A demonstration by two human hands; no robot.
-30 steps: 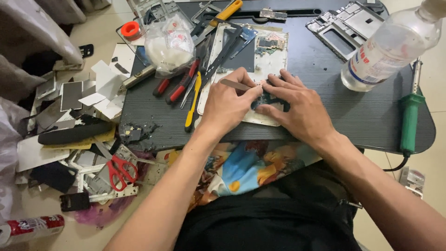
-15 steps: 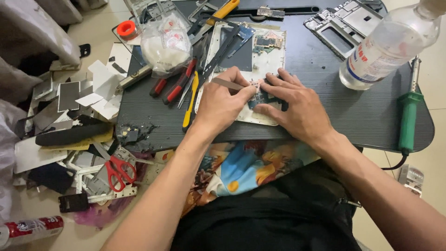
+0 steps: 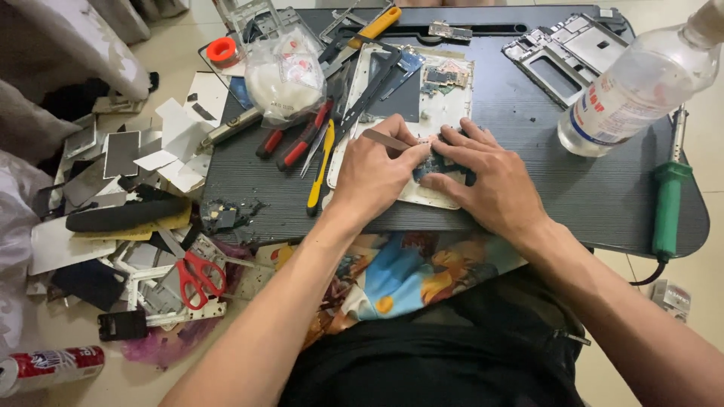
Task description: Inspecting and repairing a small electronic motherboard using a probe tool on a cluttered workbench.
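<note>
On black tray [image 3: 573, 188], left hand [image 3: 377, 169] gripping tweezers [image 3: 386, 140], right hand [image 3: 490, 181] pressing circuit board [image 3: 431, 164]

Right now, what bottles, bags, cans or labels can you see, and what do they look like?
Plastic bottle: right side of the black table, lying tilted, clear, white-and-red label.
Plastic bag: table's back left, clear, crumpled, white stuff inside.
Can: floor, bottom left, lying down, red and white.

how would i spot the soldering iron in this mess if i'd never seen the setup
Start at the dark lap table and follow its right edge, past the clear plastic bottle lying at the top right. The soldering iron lies there lengthwise, well right of the right hand. It alone has a green handle, with a dark cord trailing off its near end; the other tools have red or yellow grips.
</note>
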